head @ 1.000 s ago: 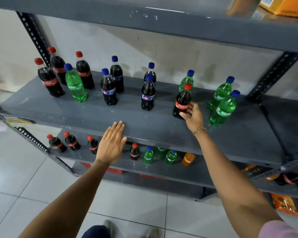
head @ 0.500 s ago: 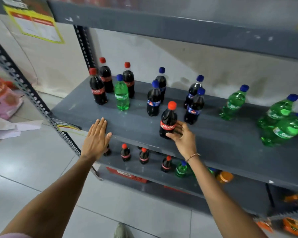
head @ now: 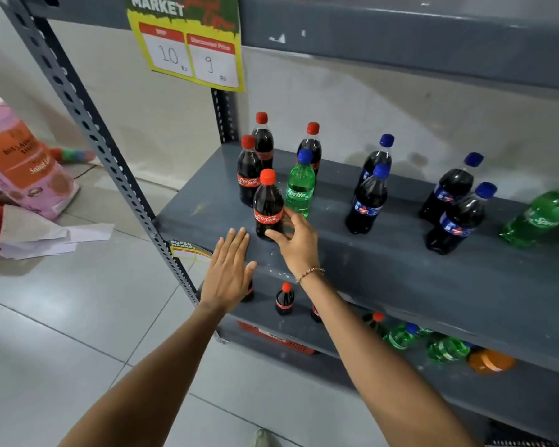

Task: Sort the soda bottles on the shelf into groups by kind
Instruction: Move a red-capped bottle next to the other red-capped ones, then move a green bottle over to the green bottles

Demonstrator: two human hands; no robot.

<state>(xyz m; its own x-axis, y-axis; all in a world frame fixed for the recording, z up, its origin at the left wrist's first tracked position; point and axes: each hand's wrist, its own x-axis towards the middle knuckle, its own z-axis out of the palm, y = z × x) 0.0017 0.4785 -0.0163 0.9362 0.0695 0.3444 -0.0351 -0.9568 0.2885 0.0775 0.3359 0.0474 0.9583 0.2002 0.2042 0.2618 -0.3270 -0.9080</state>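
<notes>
My right hand grips the base of a red-capped Coca-Cola bottle that stands upright near the left end of the grey shelf. Three more Coca-Cola bottles stand just behind it. A green Sprite bottle stands beside them to the right. Several blue-capped dark cola bottles stand further right, and another Sprite bottle is at the right edge. My left hand lies flat and open on the shelf's front edge, holding nothing.
A perforated steel upright frames the shelf's left end. A yellow price sign hangs from the shelf above. The lower shelf holds small cola bottles, green bottles and an orange one. Bags and papers lie on the tiled floor at left.
My right hand has carried the Coca-Cola bottle leftwards along the shelf, from beside the Sprite bottles to the Coca-Cola group. My left hand has stayed flat on the shelf edge.
</notes>
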